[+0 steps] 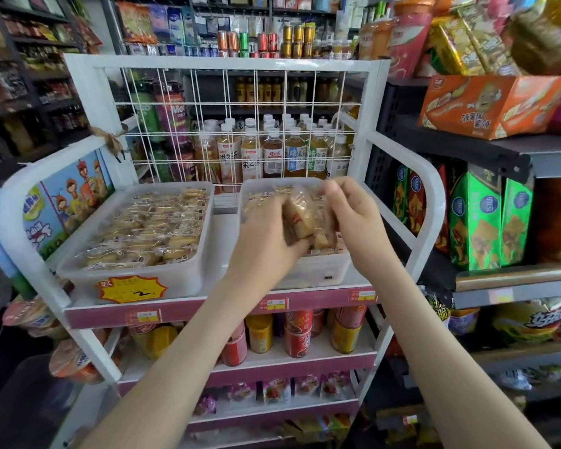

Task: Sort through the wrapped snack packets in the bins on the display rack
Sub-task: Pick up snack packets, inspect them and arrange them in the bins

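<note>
Gripping a wrapped snack packet (308, 218) with both hands, just above the right bin (324, 270) on the top shelf of the white display rack (88, 92)
left hand (266, 234): fingers curled under and round the packet's left side, fingertips at its lower edge
right hand (353, 215): fingers bent, pinching the packet's upper right edge
packet is clear wrap over pale brown pieces, motion-blurred; can't tell if it's one packet or a few held together
right bin has more packets in it under the hands, mostly hidden
left bin (127, 277) sits beside it on the same shelf, filled with rows of similar clear-wrapped packets, neither hand on it
yellow starburst price tag (132, 288) on the left bin's front wall
behind both bins: wire grid (240, 124), tea bottles (272, 153) standing behind it
shelf below: red and yellow cans (298, 335) upright in a row
</note>
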